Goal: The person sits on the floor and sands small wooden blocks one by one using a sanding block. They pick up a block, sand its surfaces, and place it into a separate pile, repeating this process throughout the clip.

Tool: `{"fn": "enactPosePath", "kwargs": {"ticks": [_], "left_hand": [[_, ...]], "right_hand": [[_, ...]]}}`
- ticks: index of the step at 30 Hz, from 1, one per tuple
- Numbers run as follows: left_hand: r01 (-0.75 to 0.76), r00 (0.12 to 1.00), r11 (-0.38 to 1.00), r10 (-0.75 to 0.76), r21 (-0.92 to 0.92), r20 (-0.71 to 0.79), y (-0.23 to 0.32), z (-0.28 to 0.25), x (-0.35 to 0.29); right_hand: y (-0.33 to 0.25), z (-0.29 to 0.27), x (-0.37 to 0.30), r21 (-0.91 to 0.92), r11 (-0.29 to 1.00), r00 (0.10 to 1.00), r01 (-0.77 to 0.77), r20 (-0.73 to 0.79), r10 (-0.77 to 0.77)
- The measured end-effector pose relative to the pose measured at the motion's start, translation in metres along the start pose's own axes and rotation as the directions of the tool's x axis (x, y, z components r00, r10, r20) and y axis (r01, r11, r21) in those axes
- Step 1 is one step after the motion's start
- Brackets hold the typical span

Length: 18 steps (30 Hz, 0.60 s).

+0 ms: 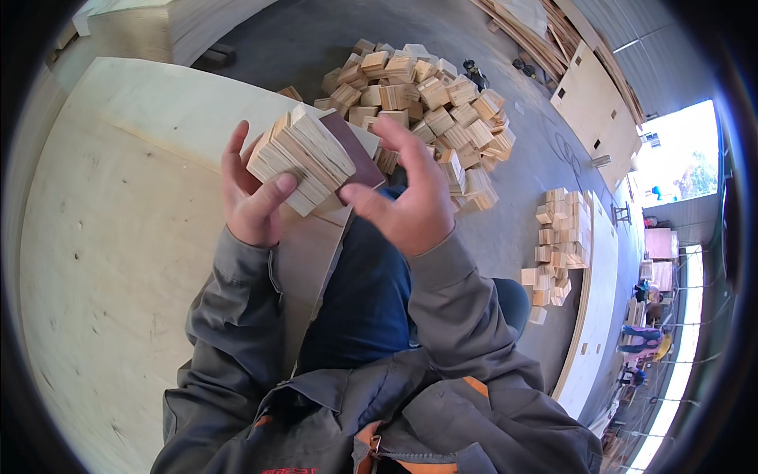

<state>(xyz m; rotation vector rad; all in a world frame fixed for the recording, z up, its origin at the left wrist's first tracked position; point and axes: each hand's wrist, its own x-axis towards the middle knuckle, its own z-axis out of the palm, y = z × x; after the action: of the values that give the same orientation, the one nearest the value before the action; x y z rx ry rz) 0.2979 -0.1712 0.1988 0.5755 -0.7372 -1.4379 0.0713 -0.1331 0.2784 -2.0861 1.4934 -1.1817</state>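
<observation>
From where I stood, the person's left hand (253,193) pinched a layered wood block (304,156) between thumb and fingers, above a pale board (118,237). The right hand (410,193) was spread, its thumb well apart from the fingers, just by a brown sheet (357,150) next to the block (whether it touched, I couldn't tell). Beyond, a heap of blocks (434,93) lay on the grey floor (505,233).

stripy raw-wood layered block (304,158), matt dark brown sheet (357,154), paper or board, can't really tell, pretty smooth pale plywood panel (118,237) with knots, rough-sawn-looking wood blocks (438,95), dull grey cloth jacket (332,423), denim-ish blue trousers (363,300)
</observation>
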Motion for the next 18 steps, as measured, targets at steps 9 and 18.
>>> {"fn": "enactPosePath", "kwargs": {"ticks": [9,18], "left_hand": [[-0.064,0.997,0.998,0.064,-0.022,0.035,-0.018,-0.001,0.001],[-0.017,0.956,0.992,0.053,-0.124,0.29,-0.022,-0.045,0.024]], "right_hand": [[-0.028,0.037,-0.01,-0.281,0.951,0.99,0.131,-0.02,-0.143],[-0.007,0.034,0.0,-0.148,0.977,0.957,0.155,-0.223,-0.185]]}}
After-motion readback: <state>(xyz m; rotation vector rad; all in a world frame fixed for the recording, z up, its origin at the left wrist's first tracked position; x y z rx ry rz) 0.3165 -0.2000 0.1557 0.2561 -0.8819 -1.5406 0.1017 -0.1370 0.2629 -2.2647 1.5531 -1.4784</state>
